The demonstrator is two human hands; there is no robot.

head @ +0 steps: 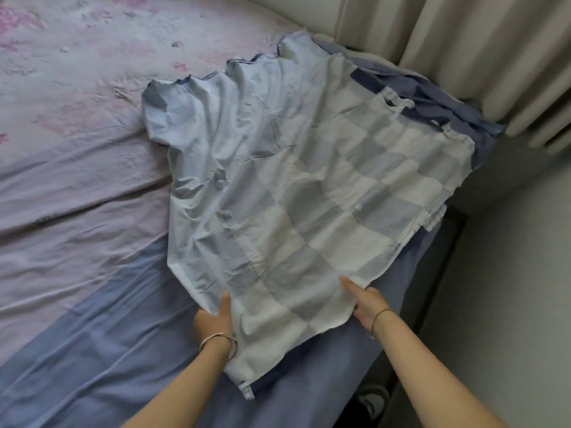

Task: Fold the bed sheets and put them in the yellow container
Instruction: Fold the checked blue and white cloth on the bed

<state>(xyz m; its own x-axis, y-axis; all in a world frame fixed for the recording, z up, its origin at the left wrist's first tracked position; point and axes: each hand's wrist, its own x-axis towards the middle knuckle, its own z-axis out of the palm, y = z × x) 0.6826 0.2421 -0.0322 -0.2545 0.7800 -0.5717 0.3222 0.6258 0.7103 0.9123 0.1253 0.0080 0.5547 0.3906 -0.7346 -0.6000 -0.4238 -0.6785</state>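
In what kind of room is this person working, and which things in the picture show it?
Most likely a bedroom. A bed with a floral purple and blue cover fills the left side, a checked sheet lies spread on it, and pale curtains hang at the upper right.

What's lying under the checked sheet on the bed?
The checked sheet lies on the bed cover; darker blue fabric pokes out beneath its far right edge. Anything under its middle is covered.

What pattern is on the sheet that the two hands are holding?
The sheet has pale blue and white checks; the head view shows it best.
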